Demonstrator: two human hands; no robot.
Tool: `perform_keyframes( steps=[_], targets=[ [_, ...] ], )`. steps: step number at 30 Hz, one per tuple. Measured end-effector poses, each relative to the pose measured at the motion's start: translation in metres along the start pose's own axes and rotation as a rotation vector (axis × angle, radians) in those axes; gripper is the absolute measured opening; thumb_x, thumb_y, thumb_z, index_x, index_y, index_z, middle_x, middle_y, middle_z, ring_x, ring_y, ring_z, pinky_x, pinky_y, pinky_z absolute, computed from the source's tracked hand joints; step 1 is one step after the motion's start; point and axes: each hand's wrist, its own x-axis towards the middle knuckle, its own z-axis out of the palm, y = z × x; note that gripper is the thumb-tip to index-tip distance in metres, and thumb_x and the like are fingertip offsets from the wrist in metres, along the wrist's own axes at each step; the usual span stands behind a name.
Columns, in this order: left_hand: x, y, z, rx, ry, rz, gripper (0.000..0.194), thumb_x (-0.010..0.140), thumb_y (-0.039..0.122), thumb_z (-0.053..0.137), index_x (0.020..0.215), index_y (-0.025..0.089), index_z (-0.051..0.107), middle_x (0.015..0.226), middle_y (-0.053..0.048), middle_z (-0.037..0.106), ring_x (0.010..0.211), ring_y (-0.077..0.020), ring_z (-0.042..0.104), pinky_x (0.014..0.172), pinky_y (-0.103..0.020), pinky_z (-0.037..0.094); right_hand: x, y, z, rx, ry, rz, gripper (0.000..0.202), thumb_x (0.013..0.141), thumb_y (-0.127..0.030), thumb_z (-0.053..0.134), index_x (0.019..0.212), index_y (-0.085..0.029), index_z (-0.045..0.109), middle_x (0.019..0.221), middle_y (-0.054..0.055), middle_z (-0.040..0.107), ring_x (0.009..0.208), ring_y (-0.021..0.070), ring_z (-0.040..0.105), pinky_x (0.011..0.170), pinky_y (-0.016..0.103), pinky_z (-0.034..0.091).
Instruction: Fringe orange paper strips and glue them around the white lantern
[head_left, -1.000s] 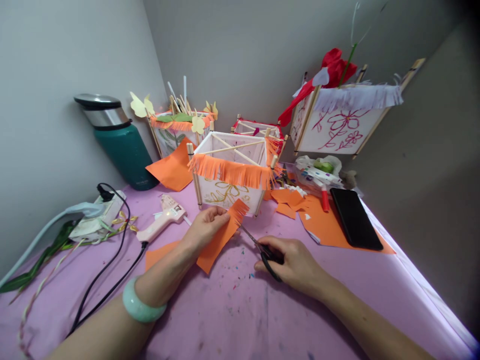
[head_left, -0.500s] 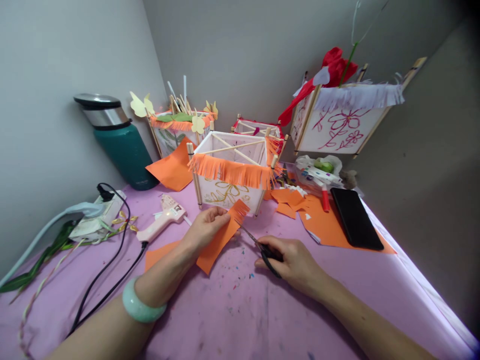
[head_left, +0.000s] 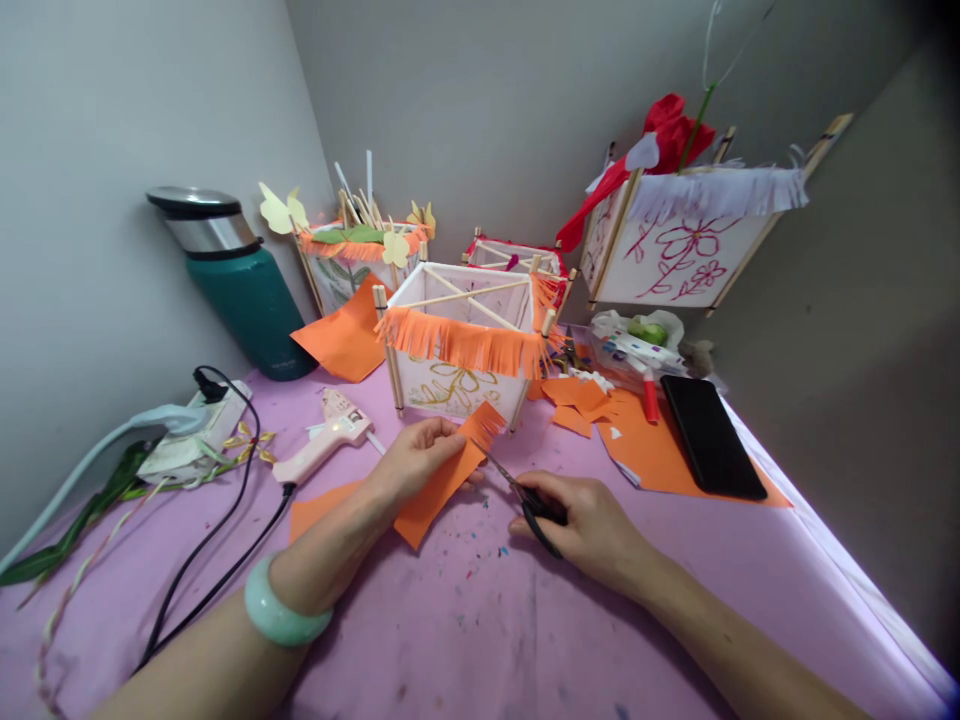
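Note:
My left hand (head_left: 426,458) pinches a strip of orange paper (head_left: 429,503) between thumb and fingers; narrow fringe cuts show at its upper end. In my right hand (head_left: 581,520) is a pair of scissors (head_left: 541,510) with black handles, my fingers wrapped through the loops. The blade tips meet the right edge of the strip, just below the fringe. Right behind the strip stands a white paper lantern (head_left: 457,385) on a wooden stick frame, with an orange fringe along its top and a gold flower drawn on its front.
A pink glue gun (head_left: 326,445) and its black cord lie left, near a white power strip (head_left: 196,430). A teal bottle (head_left: 244,300) stands behind. On the right are orange scraps (head_left: 577,400), a red marker (head_left: 650,400) and a black phone (head_left: 712,437). Another lantern (head_left: 675,245) hangs above.
The orange strip has shifted very slightly in my left hand, its fringed end a little lower and further right. The scissors stay at its edge; the rest looks the same.

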Motion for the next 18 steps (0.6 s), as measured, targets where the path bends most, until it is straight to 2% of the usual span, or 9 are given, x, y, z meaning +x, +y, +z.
perform_keyframes(
  steps=[18],
  targets=[
    [0.003,-0.0031,-0.001,-0.01,-0.041,0.009,0.025,0.071,0.031,0.068,0.074,0.019,0.046,0.063,-0.004,0.07,0.058,-0.021,0.069,0.056,-0.031,0.054,-0.0005,0.0013,0.0008,0.005,-0.005,-0.014,0.02,0.078,-0.036,0.069,0.09,-0.021,0.066,0.062,-0.005,0.049,0.055,0.0106,0.041,0.052,0.02,0.033]
  ],
)
